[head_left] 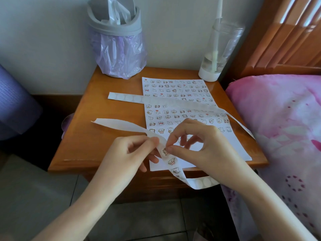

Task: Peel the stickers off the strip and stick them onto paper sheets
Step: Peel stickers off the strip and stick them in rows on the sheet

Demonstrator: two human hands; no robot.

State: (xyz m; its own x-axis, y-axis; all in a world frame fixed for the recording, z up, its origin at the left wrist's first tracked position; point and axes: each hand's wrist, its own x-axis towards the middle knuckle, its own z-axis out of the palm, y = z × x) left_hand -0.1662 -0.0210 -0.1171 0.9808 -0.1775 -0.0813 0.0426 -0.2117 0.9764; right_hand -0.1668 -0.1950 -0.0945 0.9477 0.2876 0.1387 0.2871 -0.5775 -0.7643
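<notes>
Strip [119,123]: long white backing, held up over the near edge of the counter [104,140]; its bare end trails off to your left, and the stretch with stickers left on it hangs down towards you
Sticker being worked [165,151]: topmost one left on the strip, right between your hands
Left hand [128,152]: closed in a pinch on the strip just above that sticker
Right hand [199,141]: thumb and forefinger nipped at the sticker's upper edge; I cannot tell whether the edge has lifted
Paper sheet [222,146]: flat on the counter, long axis running away from you, rows filled from the far end, bare paper at the near end
Deciding relation: the bare paper lies just beyond and to the right of your hands, nearer your right hand
Judgement: peel down along the strip, then carry the sticker a short way forward and right
Risk: the thin sticker may curl onto your fingertip
</notes>
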